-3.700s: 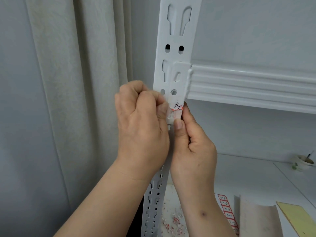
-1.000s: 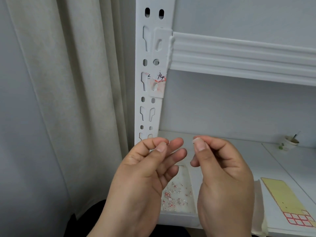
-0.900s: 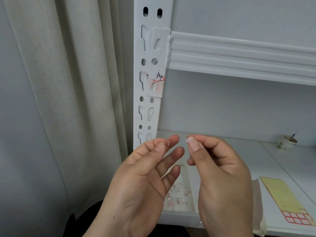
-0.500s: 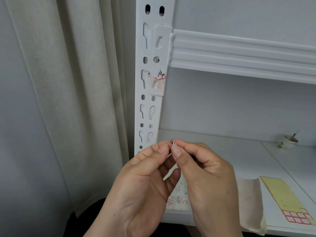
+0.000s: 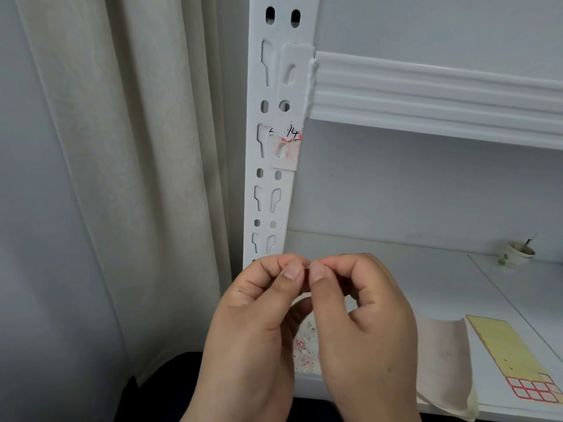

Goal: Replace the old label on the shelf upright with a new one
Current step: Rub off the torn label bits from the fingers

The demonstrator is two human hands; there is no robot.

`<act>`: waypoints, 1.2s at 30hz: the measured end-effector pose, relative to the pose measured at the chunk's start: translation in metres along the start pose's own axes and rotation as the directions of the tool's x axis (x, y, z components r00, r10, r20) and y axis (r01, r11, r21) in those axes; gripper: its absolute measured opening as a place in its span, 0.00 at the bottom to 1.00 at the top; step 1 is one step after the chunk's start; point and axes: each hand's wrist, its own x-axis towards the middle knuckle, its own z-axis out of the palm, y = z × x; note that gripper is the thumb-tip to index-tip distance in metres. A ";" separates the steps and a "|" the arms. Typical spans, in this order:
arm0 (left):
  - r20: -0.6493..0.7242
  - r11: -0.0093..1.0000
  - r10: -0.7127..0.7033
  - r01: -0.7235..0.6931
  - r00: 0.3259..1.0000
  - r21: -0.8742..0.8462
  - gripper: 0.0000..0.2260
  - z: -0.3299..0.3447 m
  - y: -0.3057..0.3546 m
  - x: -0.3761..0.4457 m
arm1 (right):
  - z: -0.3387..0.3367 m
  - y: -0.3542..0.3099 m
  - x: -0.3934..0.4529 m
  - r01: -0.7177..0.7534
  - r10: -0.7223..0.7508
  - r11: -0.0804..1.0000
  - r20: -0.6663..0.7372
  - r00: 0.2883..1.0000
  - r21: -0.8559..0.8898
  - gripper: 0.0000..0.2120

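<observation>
Beside a pale curtain (image 5: pixel 128 166), a torn old label (image 5: pixel 285 141) clings to the white shelf upright (image 5: pixel 275 184). Below it, the left hand (image 5: pixel 259 327) and right hand (image 5: pixel 362 324) meet thumb-to-thumb, fingers curled; anything pinched between them is too small to tell.

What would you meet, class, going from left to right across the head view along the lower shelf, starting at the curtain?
Curtain → shelf upright → heap of peeled label scraps → beige backing sheet → yellow sticker sheet; the paper cup stands further back at the right.
</observation>
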 end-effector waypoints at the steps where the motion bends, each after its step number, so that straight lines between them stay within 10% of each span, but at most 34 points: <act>1: -0.003 0.997 -0.035 0.035 0.999 -0.064 0.03 0.000 0.001 0.001 | -0.002 -0.003 0.001 -0.111 0.109 0.986 0.024 0.994 0.122 0.08; 4: -0.012 0.979 -0.094 0.090 0.996 -0.185 0.03 -0.001 0.004 0.002 | -0.010 -0.006 0.006 -0.345 0.321 0.890 0.126 0.939 0.297 0.09; 23: -0.131 0.974 0.187 -0.166 0.974 0.155 0.07 -0.001 0.001 0.001 | -0.005 -0.014 0.001 -0.299 0.220 0.874 0.238 0.946 0.383 0.08; 36: 0.071 0.989 -0.065 0.074 0.995 -0.129 0.08 -0.006 0.009 0.002 | -0.004 -0.010 0.003 -0.389 0.255 0.813 0.337 0.907 0.434 0.08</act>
